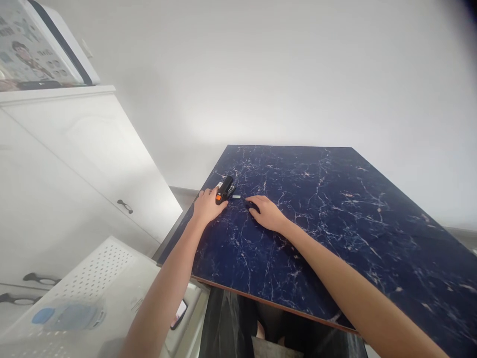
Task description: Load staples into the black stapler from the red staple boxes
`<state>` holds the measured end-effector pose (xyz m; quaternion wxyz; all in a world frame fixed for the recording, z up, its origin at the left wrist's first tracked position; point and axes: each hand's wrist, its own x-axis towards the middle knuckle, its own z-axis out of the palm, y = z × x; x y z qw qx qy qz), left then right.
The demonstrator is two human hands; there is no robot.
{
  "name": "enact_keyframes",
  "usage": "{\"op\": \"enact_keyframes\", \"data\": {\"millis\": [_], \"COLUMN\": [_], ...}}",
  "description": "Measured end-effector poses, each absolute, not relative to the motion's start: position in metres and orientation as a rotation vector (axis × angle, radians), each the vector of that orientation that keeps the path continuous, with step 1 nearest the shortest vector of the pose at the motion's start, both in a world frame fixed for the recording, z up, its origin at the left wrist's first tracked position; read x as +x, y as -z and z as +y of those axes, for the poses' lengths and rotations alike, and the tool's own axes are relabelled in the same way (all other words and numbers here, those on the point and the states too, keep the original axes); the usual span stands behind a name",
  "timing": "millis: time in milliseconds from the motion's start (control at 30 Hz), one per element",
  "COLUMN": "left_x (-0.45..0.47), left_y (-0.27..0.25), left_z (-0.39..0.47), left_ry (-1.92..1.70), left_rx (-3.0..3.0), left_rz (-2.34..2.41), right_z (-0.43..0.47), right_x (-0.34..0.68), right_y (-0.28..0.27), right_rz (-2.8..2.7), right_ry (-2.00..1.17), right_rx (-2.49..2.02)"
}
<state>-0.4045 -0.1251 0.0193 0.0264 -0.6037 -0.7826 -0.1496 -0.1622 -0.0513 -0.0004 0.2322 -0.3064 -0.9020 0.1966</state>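
A black stapler (225, 189) with an orange patch lies near the left edge of a dark blue marble-patterned table (335, 214). My left hand (206, 205) rests on the table with its fingers on the stapler's near end. My right hand (265, 211) lies flat on the table just right of it, fingers pointing toward a small pale strip (236, 197) that looks like staples. A small dark thing sits under my right fingertips; I cannot tell what it is.
A white cabinet (85, 164) with dark handles stands to the left, with a box on top. Below left is a white perforated surface (100, 268) with a blue-capped bottle (67, 315). A white wall is behind the table.
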Motion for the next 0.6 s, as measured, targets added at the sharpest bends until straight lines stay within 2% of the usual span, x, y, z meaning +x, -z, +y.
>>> {"op": "enact_keyframes", "data": {"millis": [167,367,600], "left_x": [-0.397,-0.395,-0.384], "left_y": [-0.02,-0.016,-0.02], "left_z": [-0.123,-0.115,-0.098], "left_ry": [0.476,0.449,0.522], "left_rx": [-1.844,-1.835,-2.097], "left_rz": [-2.416,-2.368,-2.213], "right_z": [-0.064,-0.057,-0.048], "right_x": [-0.115,-0.105,-0.091], "right_y": [0.003,0.001,0.0], "right_rz": [-2.544,-2.495,-2.379], "right_ry": [-0.544,-0.541,-0.474], "right_rx": [-0.736,-0.735,-0.823]}}
